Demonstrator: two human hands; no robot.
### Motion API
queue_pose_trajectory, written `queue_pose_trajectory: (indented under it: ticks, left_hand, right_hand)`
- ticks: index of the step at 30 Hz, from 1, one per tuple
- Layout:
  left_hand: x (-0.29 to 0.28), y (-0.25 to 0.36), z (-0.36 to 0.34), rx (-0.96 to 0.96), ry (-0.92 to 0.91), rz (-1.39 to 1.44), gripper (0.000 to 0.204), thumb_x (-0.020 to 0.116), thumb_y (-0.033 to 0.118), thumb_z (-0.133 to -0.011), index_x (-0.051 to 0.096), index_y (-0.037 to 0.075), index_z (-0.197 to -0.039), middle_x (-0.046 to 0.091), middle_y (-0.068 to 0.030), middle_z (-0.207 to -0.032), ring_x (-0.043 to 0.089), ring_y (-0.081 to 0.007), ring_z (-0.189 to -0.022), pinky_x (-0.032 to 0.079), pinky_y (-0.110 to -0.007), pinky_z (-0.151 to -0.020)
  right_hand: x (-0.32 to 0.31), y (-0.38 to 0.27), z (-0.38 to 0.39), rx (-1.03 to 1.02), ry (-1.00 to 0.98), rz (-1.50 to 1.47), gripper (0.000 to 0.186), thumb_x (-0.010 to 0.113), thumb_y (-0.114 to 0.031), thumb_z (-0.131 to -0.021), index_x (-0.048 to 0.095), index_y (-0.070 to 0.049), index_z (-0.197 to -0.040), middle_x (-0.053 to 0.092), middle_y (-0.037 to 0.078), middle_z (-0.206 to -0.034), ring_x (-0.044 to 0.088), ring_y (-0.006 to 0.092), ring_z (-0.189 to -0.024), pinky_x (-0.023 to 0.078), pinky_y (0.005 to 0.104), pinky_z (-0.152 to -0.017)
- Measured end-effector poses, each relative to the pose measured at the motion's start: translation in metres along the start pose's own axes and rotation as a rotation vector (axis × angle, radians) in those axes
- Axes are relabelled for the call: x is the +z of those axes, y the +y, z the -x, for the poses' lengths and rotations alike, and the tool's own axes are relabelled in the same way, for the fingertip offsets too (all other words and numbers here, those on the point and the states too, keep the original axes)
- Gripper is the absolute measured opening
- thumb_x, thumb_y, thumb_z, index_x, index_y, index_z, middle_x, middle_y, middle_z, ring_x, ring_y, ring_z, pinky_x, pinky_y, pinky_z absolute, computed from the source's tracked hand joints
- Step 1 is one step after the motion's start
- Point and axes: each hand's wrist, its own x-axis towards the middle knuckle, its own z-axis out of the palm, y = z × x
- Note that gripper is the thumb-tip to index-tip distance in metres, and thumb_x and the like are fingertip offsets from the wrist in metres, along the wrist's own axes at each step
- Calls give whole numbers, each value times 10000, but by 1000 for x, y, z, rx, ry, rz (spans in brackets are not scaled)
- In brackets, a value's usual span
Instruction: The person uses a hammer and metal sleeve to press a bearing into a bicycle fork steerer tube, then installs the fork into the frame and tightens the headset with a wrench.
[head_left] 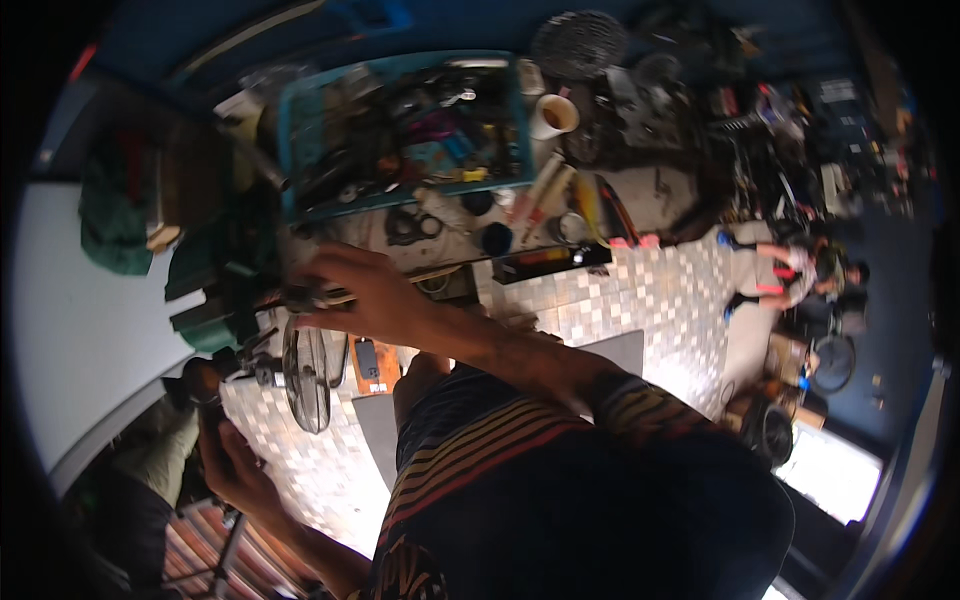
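A small dark part [303, 297] is sitting right by the green vise [212, 263] on a messy workbench [640, 190], a blue tray [400, 207] of tools spreading behind, tiled floor [600, 315] showing off right. The right hand [350, 285] is reaching across and pinching that part, while the left hand [237, 468] is hanging lower, curling near a dark round piece [200, 380], can't tell if it's gripping.

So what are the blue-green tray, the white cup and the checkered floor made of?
Tray: probably plastic, dull, one even colour along its rim. Cup: plastic or paper, pale and smooth; blur hides which. Floor: maybe tile, a bit shiny, with small squares and bright glare.
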Motion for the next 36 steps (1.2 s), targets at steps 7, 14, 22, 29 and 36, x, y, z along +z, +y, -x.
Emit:
queue_pose_trajectory:
  ticks: [7,14,22,29,36]
  left_hand:
    - [126,71,37,167,-550,130,393,647,194,-1043,640,-36,-1361,740,-95,-932,589,-143,-698,507,-300,-674]
    - [355,232,138,39,-1175,742,286,637,243,-1067,648,23,-1250,615,-7,-777,598,-59,-626,438,-259,-485]
    - [671,358,268,-257,-1009,585,223,659,263,-1017,691,42,-1020,715,-119,-800,707,-260,-586,545,-410,-519]
    - [731,393,314,30,-626,157,317,680,172,-934,638,19,-1208,743,-261,-1011,711,-478,-984,579,-565,-846]
    - [736,386,328,245,-425,170,338,679,54,-895,639,0,-1226,673,-241,-1141,651,-447,-1127,527,-523,-993]
  right_hand:
    - [-188,-50,174,363,184,412,499,898,-238,-814,716,-27,-1228,688,108,-1086,715,236,-903,606,350,-785]
    - [-325,-91,302,525,618,596,456,906,-19,-771,712,29,-1181,709,100,-1026,721,185,-941,596,330,-836]
    - [-472,-98,426,591,642,771,411,906,-21,-748,722,-3,-1115,726,133,-1036,711,275,-884,577,359,-758]
    - [-520,-107,484,732,779,674,582,924,-36,-743,683,-24,-1272,735,104,-1053,734,220,-935,607,341,-823]
    - [-547,-82,454,637,753,610,577,957,-119,-738,642,-33,-1214,754,128,-1081,744,235,-935,604,358,-835]
